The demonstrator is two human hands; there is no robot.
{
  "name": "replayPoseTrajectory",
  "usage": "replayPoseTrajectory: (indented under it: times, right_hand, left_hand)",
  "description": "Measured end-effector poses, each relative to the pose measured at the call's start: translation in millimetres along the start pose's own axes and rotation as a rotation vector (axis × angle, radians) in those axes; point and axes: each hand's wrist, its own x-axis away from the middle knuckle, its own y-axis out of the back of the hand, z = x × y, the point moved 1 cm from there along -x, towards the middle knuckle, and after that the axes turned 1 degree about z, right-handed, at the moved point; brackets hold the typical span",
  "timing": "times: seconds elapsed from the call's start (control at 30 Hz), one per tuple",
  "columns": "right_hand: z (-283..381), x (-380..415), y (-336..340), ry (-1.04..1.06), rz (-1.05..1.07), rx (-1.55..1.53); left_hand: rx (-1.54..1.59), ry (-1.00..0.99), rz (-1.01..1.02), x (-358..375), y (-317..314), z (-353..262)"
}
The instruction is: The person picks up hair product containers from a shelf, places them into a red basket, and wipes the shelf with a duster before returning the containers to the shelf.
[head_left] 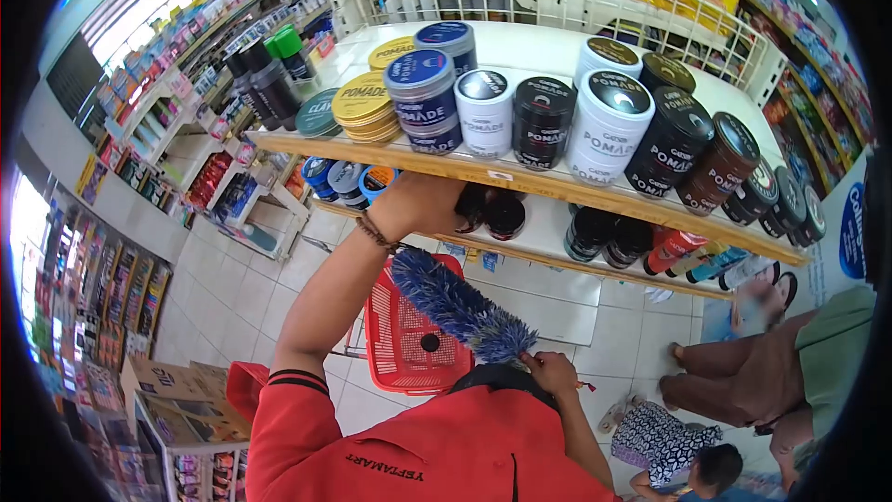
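Note:
My left hand (423, 202), with a bracelet at its wrist, reaches in under the edge of the upper shelf (576, 193). Its fingers are closed around a dark jar (473, 208) on the lower shelf, partly hidden by the hand. Another dark jar (505, 216) stands just right of it. Down by my waist, my right hand (555, 375) grips the end of a fluffy blue duster (455, 307), which slants up to the left. Blue, grey and orange-topped tins (376, 182) sit left of my left hand. Above, white pomade jars (609, 125) and yellow pomade tins (365, 107) stand in stacks.
A red plastic basket (395, 353) sits on the tiled floor below the shelf. At the right are a person in brown trousers (743, 367) and a child in a patterned top (664, 437). A cardboard box (186, 395) stands lower left. Black spray cans (269, 84) line the upper shelf's left end.

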Motion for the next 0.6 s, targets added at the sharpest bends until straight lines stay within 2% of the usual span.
replayPoseTrajectory:
  times: [0.3, 0.4, 0.47, 0.6]
  right_hand:
    - [1, -5, 3, -0.021, 0.041, -0.003]
    - [-2, -9, 0, 0.009, 0.025, 0.015]
    - [-4, -10, -1, 0.03, 0.013, 0.029]
    - [0, -12, 0, 0.02, 0.029, 0.026]
  left_hand:
    - [-0.046, 0.042, 0.078, -3, -9, 13]
    - [0.002, 0.029, 0.07, -2, -3, 10]
    - [0.076, -0.051, -0.009, -3, 5, 3]
    - [0.205, 0.048, 0.067, -21, 16, -2]
